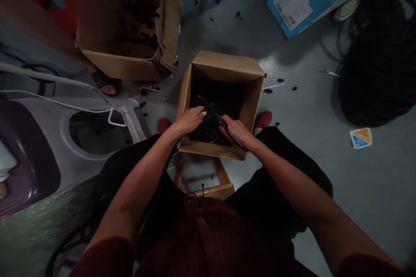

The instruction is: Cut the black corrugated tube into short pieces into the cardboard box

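My right hand (236,129) is closed round a pair of black-handled scissors (238,141), whose blades point up and to the left. Close to those blades, my left hand (192,119) has its fingers pinched together on a small dark piece, too dim to name. Both hands hover over an open cardboard box (225,61) standing on the floor between my feet. Inside it lie many small black pieces (208,132), some thin and shiny. Where exactly the blades meet the dark piece cannot be made out.
A larger cardboard box (126,66) with black pieces inside stands at the upper left, beside another person's foot (108,89). A grey plastic stool (69,156) is at left. To the right are a blue box (297,4), a black coil (378,69) and scattered black bits (268,91).
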Available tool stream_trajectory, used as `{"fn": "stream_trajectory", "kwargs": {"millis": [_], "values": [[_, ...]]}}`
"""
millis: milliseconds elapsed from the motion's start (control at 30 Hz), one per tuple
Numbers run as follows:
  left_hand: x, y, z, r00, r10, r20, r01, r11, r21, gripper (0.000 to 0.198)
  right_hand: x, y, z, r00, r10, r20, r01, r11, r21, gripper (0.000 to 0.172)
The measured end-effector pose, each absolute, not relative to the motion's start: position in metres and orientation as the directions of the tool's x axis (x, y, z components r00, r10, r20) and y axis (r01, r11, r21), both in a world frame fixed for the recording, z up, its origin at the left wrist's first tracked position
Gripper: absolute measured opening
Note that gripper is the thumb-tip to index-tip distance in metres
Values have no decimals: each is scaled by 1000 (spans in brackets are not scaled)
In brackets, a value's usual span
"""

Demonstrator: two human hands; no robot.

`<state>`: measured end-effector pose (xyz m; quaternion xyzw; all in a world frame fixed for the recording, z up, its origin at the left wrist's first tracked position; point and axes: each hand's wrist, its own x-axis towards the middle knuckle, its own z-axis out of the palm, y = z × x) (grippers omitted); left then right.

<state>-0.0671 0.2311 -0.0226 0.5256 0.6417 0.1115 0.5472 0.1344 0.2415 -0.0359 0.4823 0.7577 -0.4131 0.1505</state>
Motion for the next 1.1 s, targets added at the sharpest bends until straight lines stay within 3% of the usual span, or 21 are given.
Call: {"fn": "stream_trajectory", "kwargs": {"millis": [167,400,533,633,700,900,1000,1100], "values": [[-68,233,-19,185,779,-600,756,277,593,27,136,239,-45,-484,614,-623,864,221,-453,24],[-65,230,-24,154,796,-586,628,379,680,21,138,244,-48,-479,628,-613,859,193,-474,18],[-61,229,-20,96,775,-625,416,539,733,17,137,253,-39,-423,668,-612,741,-133,-658,15],[-56,231,-9,97,715,-692,236,659,714,13,134,260,-35,-361,680,-638,499,-438,-748,21],[-53,233,0,135,682,-719,132,707,695,11,133,264,-34,-342,692,-636,341,-539,-770,27],[-45,231,15,235,649,-723,-61,753,656,53,130,269,-37,-360,708,-607,103,-617,-780,40],[-42,227,15,274,647,-711,-116,756,644,70,130,270,-38,-383,712,-588,117,-595,-796,42],[-39,225,14,299,633,-714,-129,768,627,73,130,271,-38,-360,738,-570,156,-555,-817,41]]}}
